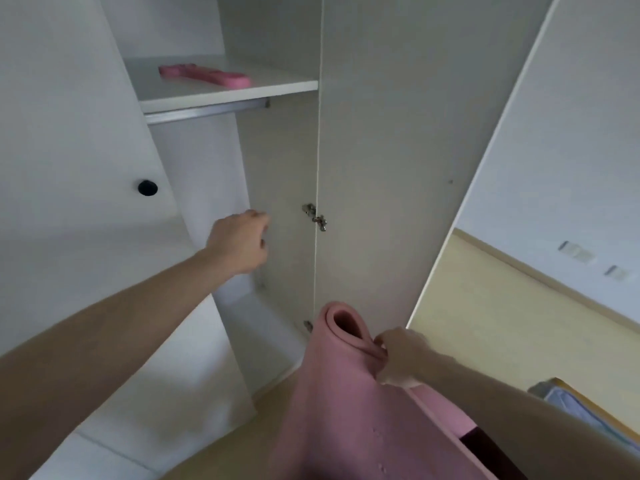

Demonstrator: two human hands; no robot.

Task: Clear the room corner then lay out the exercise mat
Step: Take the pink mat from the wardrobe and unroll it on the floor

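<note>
The head view faces an open white wardrobe [277, 188]. The right hand [398, 358] has its grip pinched on the rolled end of the pink exercise mat [332, 393], held upright before the wardrobe's open door [381, 150]. The left hand [239, 242] reaches inside, fingers loosely curled, holding nothing. A pink object [204, 76] lies on the shelf [228, 95].

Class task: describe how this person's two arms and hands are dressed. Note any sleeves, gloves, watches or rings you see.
Both forearms are bare, with no sleeve in view. The left hand and right hand wear no gloves. No watch, bracelet or ring shows.
</note>
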